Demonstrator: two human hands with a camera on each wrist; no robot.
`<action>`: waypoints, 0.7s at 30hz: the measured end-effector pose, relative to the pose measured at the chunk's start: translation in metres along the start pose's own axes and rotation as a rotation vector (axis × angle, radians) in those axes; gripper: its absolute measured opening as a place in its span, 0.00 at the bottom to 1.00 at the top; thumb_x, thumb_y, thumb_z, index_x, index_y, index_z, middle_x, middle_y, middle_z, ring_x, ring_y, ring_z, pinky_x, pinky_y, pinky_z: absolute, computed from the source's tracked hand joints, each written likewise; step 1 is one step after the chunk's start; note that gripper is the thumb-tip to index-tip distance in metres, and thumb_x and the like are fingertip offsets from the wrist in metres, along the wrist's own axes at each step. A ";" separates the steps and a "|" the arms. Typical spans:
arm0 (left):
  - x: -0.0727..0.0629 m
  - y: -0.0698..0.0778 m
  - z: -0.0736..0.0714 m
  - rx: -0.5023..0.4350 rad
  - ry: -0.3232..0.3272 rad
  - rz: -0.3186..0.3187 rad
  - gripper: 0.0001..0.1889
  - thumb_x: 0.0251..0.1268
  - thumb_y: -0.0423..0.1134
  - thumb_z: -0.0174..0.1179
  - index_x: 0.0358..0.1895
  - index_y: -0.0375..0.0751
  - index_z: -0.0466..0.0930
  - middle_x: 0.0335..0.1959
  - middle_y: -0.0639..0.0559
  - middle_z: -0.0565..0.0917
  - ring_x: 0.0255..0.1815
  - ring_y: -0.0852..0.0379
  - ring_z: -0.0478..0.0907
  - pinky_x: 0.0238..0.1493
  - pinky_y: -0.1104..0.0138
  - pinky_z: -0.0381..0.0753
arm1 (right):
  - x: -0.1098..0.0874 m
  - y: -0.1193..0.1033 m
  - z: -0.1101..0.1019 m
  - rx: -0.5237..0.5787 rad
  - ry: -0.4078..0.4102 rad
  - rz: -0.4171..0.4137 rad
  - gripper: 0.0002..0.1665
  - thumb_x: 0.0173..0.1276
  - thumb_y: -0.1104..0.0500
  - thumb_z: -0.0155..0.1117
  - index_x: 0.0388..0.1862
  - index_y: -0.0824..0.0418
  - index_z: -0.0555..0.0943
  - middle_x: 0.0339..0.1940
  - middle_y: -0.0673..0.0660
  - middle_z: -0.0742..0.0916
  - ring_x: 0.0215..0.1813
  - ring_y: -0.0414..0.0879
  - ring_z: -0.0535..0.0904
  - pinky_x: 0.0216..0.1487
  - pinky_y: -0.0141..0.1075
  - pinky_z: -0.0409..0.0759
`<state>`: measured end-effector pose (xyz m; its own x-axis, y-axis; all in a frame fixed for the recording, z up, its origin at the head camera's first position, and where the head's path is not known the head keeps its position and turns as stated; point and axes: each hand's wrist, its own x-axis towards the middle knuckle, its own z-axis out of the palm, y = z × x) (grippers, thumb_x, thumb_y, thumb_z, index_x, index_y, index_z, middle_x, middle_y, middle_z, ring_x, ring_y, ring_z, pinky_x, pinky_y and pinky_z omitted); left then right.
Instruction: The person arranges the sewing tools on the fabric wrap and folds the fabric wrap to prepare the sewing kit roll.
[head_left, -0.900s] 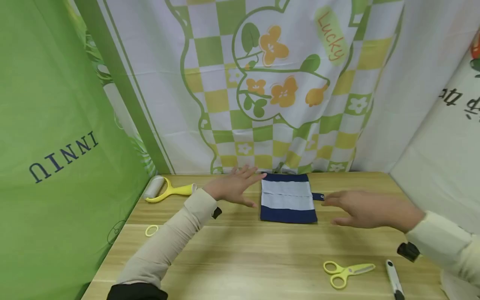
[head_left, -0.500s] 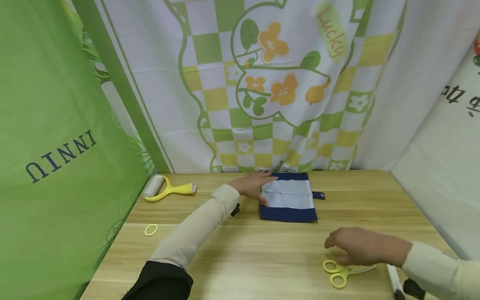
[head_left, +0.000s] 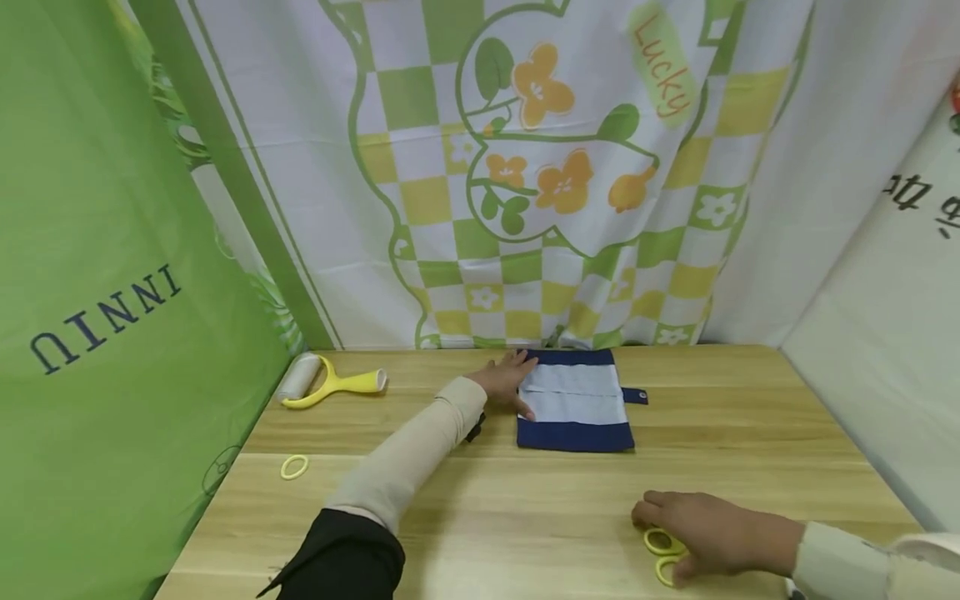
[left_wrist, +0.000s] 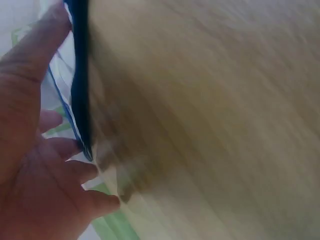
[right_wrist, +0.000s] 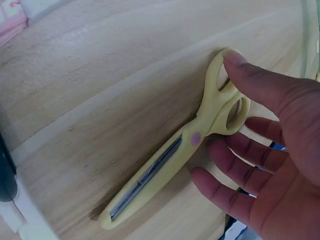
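Note:
A navy cloth pouch (head_left: 573, 408) with a pale grey inside and a snap tab on its right lies opened out at the table's back. My left hand (head_left: 504, 385) rests at its left edge, fingers spread; in the left wrist view the thumb reaches over the navy edge (left_wrist: 80, 75). Near the front right, my right hand (head_left: 708, 529) pinches the yellow scissors (right_wrist: 199, 125) by the handles. Its thumb is on one loop, with fingertips against the other side. The blades are together, and the right hand hides most of them in the head view.
A yellow-handled lint roller (head_left: 337, 383) lies at the back left, with a yellow ring (head_left: 294, 467) nearer me. A white and dark utility knife (right_wrist: 7, 185) is beside the scissors. Curtains enclose the back and sides of the wooden table (head_left: 510, 517).
My left hand has moved right onto the pouch's left edge. My right hand has left the tab side, come down toward me and taken hold of the scissors' handles.

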<state>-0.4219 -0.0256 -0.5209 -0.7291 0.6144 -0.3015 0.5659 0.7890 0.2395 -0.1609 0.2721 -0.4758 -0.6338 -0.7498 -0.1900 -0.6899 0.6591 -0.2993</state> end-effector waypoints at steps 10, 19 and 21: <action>-0.048 0.005 0.018 0.081 -0.008 0.009 0.64 0.42 0.72 0.71 0.82 0.55 0.46 0.84 0.43 0.45 0.84 0.37 0.39 0.78 0.34 0.39 | 0.016 -0.001 0.006 0.124 -0.074 0.065 0.26 0.48 0.40 0.80 0.35 0.45 0.73 0.27 0.38 0.70 0.28 0.30 0.63 0.29 0.26 0.64; -0.094 0.019 0.025 0.124 0.005 -0.001 0.65 0.39 0.75 0.70 0.82 0.55 0.48 0.84 0.42 0.46 0.84 0.33 0.41 0.75 0.30 0.42 | 0.027 0.018 0.003 0.356 -0.065 0.016 0.13 0.56 0.48 0.76 0.28 0.50 0.80 0.21 0.37 0.71 0.25 0.27 0.63 0.27 0.24 0.63; -0.103 0.022 0.025 0.130 0.017 -0.014 0.65 0.39 0.75 0.70 0.82 0.56 0.49 0.84 0.42 0.47 0.83 0.33 0.42 0.74 0.29 0.43 | 0.029 0.021 0.000 0.419 -0.048 0.022 0.10 0.59 0.52 0.75 0.28 0.52 0.81 0.21 0.36 0.72 0.25 0.27 0.65 0.27 0.24 0.64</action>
<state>-0.3242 -0.0713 -0.5077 -0.7427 0.6045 -0.2882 0.6003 0.7917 0.1135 -0.1936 0.2647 -0.4878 -0.6229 -0.7444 -0.2403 -0.4687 0.6012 -0.6472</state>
